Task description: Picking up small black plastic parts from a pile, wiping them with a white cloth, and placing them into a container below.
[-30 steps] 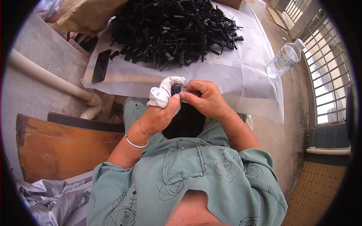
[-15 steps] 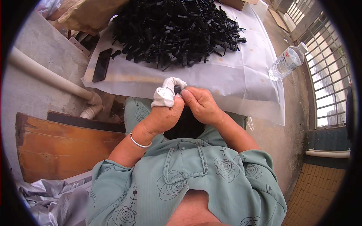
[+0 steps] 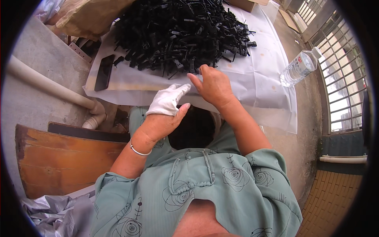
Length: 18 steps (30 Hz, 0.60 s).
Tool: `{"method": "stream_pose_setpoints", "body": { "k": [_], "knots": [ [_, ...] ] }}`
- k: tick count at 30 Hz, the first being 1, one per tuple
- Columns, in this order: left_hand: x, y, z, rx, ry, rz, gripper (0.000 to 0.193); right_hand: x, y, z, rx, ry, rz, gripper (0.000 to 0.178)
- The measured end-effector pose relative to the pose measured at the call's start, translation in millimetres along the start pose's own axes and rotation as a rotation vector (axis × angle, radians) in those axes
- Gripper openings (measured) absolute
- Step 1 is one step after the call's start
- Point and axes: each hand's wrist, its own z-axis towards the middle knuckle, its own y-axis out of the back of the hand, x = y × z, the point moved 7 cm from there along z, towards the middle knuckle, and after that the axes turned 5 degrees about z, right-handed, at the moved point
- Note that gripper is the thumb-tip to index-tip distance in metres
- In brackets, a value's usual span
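Note:
A big heap of small black plastic parts with thin tabs (image 3: 177, 35) covers the far part of the table. My right hand (image 3: 215, 85) is bare and reaches to the heap's near edge. Its thumb stands apart from the bent fingers, whose tips are partly hidden against the black parts. Lower and to the left, my left hand (image 3: 167, 108) wears a white fabric covering (image 3: 164, 102) over its fingers, with the thumb bare. The fingers point forward, thumb apart, and nothing shows in them. Between my knees is a round container (image 3: 216, 122) with a dark inside.
White sheeting (image 3: 260, 91) covers the table. A dark phone (image 3: 104, 73) lies at its left, a clear water bottle (image 3: 298, 67) stands at its right edge. A brown paper bag (image 3: 89, 17), a pipe (image 3: 51, 85) and a wooden board (image 3: 71, 158) are on the left.
My hands have come apart, and the dark piece between them is no longer visible. The right hand has moved forward to the heap; the left has straightened its fingers and shifted slightly left.

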Motion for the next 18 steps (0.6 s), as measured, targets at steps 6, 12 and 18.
{"method": "stream_pose_setpoints", "body": {
  "k": [6,12,18],
  "knots": [
    [35,-14,-12,0.089,0.447,-0.537,0.032,-21,-19,9,0.003,-0.026,-0.136,0.030],
    [31,-45,-15,0.163,0.810,-1.252,0.029,-6,25,-35,-0.253,0.189,0.013,0.022],
    [9,-61,-11,0.428,0.781,-2.151,0.025,35,33,-67,-0.126,0.608,0.033,0.042]
  ]
}}
